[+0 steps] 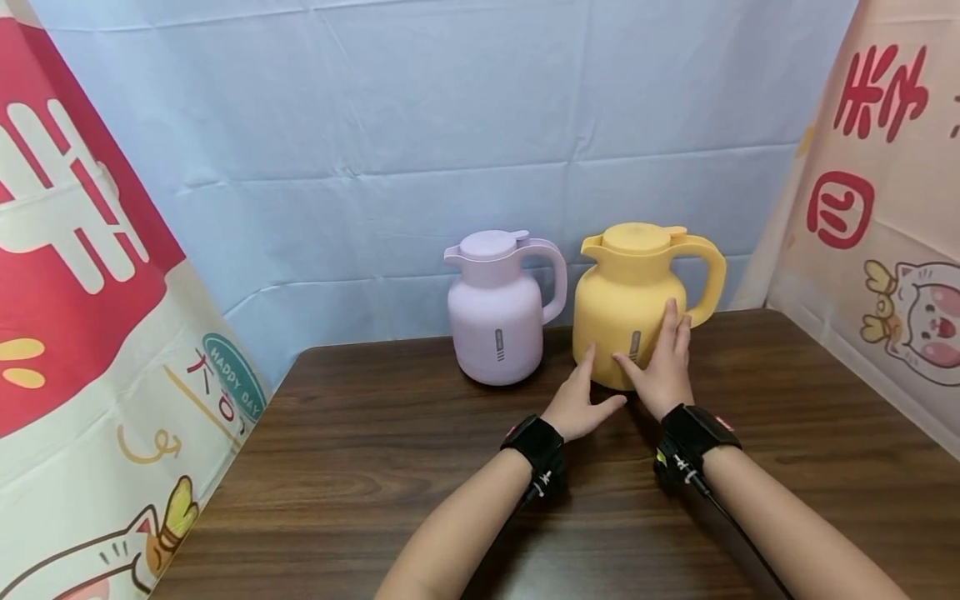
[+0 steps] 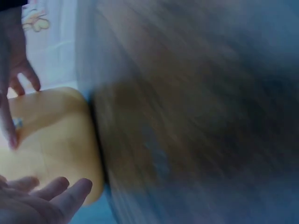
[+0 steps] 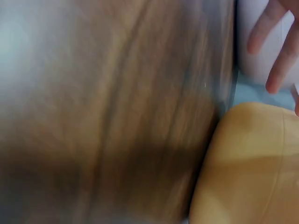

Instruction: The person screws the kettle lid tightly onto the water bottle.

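A yellow vacuum jug (image 1: pixel 618 300) with a lid, spout and loop handle stands upright on the wooden table. My right hand (image 1: pixel 666 375) is at its front right, fingers extended along the body; they seem to touch it. Before the jug's lower left side is my left hand (image 1: pixel 577 408), thumb and fingers spread, holding nothing. The left wrist view shows the left hand's fingers (image 2: pixel 70 198) beside the yellow body; whether they touch is unclear. A similar lilac jug (image 1: pixel 495 321) stands upright to the left, its handle towards the yellow one.
The dark wooden table (image 1: pixel 360 450) ends just behind both jugs at a light blue cloth backdrop (image 1: pixel 337 167). Printed cloths hang at the left (image 1: pixel 75 333) and right (image 1: pixel 885 208). Thin cables run from the black wrist bands (image 1: pixel 697 433) along the arms.
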A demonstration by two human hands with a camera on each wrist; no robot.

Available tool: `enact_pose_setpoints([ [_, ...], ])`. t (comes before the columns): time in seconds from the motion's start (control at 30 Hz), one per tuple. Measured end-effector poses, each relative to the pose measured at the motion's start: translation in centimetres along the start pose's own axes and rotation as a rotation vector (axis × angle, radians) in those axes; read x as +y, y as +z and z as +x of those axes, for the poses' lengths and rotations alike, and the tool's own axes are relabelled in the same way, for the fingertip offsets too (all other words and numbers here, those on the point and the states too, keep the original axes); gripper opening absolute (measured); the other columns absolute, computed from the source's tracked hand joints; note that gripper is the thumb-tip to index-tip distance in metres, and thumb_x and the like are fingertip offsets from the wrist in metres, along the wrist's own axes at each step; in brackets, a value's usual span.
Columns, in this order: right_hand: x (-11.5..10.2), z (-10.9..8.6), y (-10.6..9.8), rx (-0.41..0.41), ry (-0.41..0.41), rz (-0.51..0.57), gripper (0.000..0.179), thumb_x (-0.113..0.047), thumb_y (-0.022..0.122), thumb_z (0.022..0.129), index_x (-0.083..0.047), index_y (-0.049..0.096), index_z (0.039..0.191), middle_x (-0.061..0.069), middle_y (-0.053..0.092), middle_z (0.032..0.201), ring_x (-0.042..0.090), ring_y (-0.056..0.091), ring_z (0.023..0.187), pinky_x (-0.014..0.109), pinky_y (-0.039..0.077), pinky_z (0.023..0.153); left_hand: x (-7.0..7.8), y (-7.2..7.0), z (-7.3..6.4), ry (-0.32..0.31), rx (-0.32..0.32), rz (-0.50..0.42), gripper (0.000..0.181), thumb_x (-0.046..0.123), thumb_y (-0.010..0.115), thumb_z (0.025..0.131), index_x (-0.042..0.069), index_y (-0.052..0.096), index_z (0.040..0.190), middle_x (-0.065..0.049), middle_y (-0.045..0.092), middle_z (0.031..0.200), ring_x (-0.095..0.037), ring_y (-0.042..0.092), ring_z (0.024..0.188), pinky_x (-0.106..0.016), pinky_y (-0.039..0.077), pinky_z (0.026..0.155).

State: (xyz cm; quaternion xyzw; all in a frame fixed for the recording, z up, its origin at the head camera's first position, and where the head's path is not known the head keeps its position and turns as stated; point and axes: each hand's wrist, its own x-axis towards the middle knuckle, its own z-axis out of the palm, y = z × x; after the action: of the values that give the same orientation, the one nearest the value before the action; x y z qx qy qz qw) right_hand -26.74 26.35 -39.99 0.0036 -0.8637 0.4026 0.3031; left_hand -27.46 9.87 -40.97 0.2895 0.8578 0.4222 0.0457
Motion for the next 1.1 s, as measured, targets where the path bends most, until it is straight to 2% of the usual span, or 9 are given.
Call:
enact_pose_setpoints([
  [0.17, 0.2, 1.2, 0.5, -0.007, 0.024, -0.018, 0.110, -0.017, 0.073, 0.085, -0.022, -0.013, 0.152, 0.030, -0.011, 0.151, 0.055, 0.004, 0.134, 0.070, 0.022, 0.096, -1.0, 0.1, -0.1, 0.025, -0.041, 0.053, 0.087, 0.044, 0.057, 0.094, 0.020, -0.002, 0.154, -0.003, 0.013, 0.157, -0.019, 0.023, 0.139, -0.035, 0.028, 0.109],
  [0.33, 0.5, 2.1, 0.8, -0.032, 0.038, -0.042, 0.109, -0.018, 0.072, 0.086, -0.022, -0.016, 0.151, 0.032, -0.012, 0.150, 0.059, 0.008, 0.131, 0.071, 0.025, 0.094, -1.4, 0.3, -0.3, 0.018, -0.021, 0.067, 0.086, 0.043, 0.057, 0.094, 0.020, 0.001, 0.154, -0.004, 0.018, 0.155, -0.019, 0.026, 0.138, -0.035, 0.030, 0.108],
  [0.57, 0.9, 3.1, 0.7, -0.059, 0.058, -0.062, 0.109, -0.022, 0.070, 0.088, -0.022, -0.020, 0.150, 0.033, -0.014, 0.150, 0.062, 0.013, 0.127, 0.071, 0.027, 0.092, -1.1, -0.1, -0.7, -0.014, -0.011, 0.087, 0.082, 0.044, 0.057, 0.094, 0.021, 0.006, 0.154, -0.004, 0.025, 0.154, -0.019, 0.031, 0.136, -0.036, 0.033, 0.106],
  [0.8, 1.3, 3.6, 0.6, -0.061, 0.080, -0.083, 0.108, -0.024, 0.069, 0.088, -0.025, -0.020, 0.149, 0.033, -0.012, 0.150, 0.063, 0.015, 0.126, 0.071, 0.027, 0.091, -1.5, -0.2, -0.7, -0.045, 0.014, 0.162, 0.078, 0.046, 0.055, 0.094, 0.018, 0.014, 0.154, -0.005, 0.030, 0.151, -0.020, 0.036, 0.134, -0.036, 0.036, 0.104],
  [0.93, 1.2, 3.7, 0.6, -0.068, 0.100, -0.092, 0.108, -0.024, 0.068, 0.089, -0.025, -0.022, 0.149, 0.033, -0.012, 0.150, 0.063, 0.014, 0.127, 0.072, 0.028, 0.091, -1.6, -0.9, -1.2, -0.044, 0.011, 0.240, 0.073, 0.044, 0.056, 0.094, 0.017, 0.021, 0.152, -0.006, 0.035, 0.149, -0.020, 0.040, 0.131, -0.034, 0.038, 0.101],
  [1.1, 0.0, 4.0, 0.8, -0.057, 0.108, -0.168, 0.105, -0.021, 0.065, 0.090, -0.019, -0.022, 0.149, 0.033, -0.010, 0.150, 0.060, 0.016, 0.128, 0.070, 0.034, 0.083, -2.6, -3.5, -1.8, -0.038, 0.021, 0.365, 0.064, 0.045, 0.055, 0.094, 0.016, 0.034, 0.148, -0.005, 0.043, 0.143, -0.020, 0.045, 0.127, -0.033, 0.041, 0.098],
])
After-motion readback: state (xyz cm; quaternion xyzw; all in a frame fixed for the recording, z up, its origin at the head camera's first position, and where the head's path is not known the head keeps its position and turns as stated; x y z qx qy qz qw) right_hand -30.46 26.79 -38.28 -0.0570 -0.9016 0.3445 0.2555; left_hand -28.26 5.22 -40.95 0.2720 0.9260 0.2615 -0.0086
